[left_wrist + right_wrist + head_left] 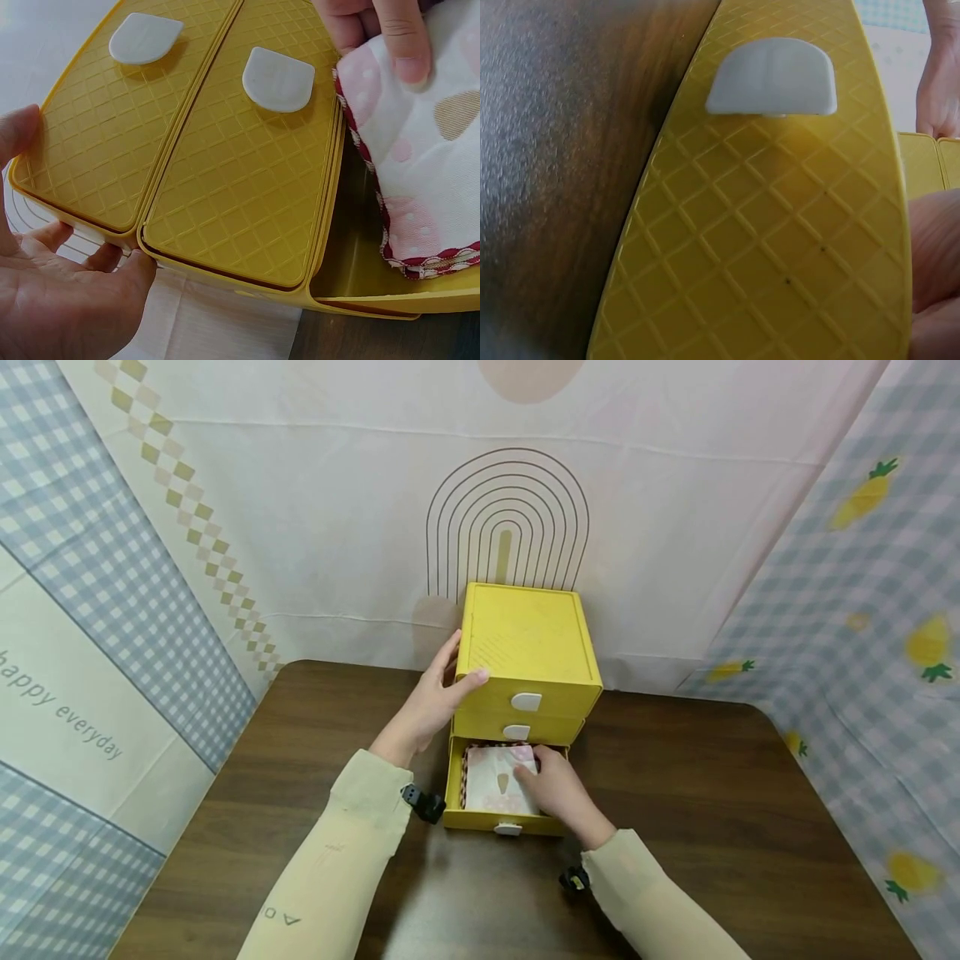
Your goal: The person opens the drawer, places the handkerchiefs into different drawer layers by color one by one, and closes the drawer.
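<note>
A yellow drawer box (528, 635) with white tab handles stands on the table, its lowest drawer (480, 820) pulled out. My left hand (426, 706) holds the box at its left side, thumb at the front top edge and fingers along the side wall. In the open drawer lies a folded white cloth (420, 150) with pink and tan patches and a dark red and white trimmed edge. My right hand (558, 787) reaches into the drawer and pinches the cloth near its far right corner, thumb on top. In the right wrist view the drawer front (757, 202) hides most of that hand.
The two upper drawers are closed, with white handles (527, 702) on their fronts. A dark wooden table (690, 793) extends on both sides of the box. Behind it hangs a pale printed cloth backdrop (337, 527), and a checked curtain (862, 635) with pineapples borders the right.
</note>
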`<state>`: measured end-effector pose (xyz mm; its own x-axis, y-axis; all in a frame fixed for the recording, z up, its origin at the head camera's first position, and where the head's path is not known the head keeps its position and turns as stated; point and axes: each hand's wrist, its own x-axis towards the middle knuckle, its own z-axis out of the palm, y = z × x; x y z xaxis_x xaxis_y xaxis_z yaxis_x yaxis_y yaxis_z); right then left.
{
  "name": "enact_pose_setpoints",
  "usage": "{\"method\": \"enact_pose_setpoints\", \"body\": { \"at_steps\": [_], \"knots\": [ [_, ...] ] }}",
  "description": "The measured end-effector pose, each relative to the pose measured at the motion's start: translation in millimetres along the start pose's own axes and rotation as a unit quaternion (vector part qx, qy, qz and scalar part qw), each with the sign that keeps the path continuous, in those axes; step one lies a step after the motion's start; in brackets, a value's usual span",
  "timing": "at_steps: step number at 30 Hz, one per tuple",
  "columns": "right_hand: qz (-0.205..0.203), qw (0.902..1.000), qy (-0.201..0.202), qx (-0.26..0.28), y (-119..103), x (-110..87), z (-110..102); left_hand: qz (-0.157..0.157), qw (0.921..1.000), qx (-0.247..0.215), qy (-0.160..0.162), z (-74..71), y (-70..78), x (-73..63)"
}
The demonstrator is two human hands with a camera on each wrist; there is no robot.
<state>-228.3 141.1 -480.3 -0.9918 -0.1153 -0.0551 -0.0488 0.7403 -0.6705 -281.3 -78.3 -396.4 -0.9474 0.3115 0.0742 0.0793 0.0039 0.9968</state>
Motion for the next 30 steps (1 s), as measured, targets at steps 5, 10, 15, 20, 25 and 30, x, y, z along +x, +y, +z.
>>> {"method": "enact_pose_setpoints", "body": {
  "at_steps": [5, 10, 15, 20, 25, 30],
  "knots": [
    [0.01, 0.9997, 0.003, -0.02, -2.9, -5.6, -4.5, -0.001, 1.0, 0.003, -0.008, 3.1, 18.0, -9.4],
    [0.013, 0.9991, 0.029, -0.028, -7.6, -13.3, -14.1, 0.002, 1.0, 0.002, -0.008, 5.4, 26.0, -14.5],
    [0.01, 0.9989, 0.038, -0.026, -10.2, -19.6, -21.3, -0.004, 1.0, 0.005, -0.007, 5.3, 26.5, -14.7],
    [0.008, 0.9994, 0.033, -0.005, -10.8, -22.9, -23.2, -0.005, 0.9999, 0.007, -0.009, 4.5, 25.1, -14.4],
    [-0.003, 0.9993, 0.015, 0.033, -16.5, -28.9, -24.1, -0.006, 0.9999, 0.009, -0.008, 3.9, 25.0, -14.9],
    [-0.016, 0.9979, 0.003, 0.063, -27.8, -39.3, -24.5, -0.005, 0.9999, 0.007, -0.006, 4.2, 26.5, -15.7]
  ]
}}
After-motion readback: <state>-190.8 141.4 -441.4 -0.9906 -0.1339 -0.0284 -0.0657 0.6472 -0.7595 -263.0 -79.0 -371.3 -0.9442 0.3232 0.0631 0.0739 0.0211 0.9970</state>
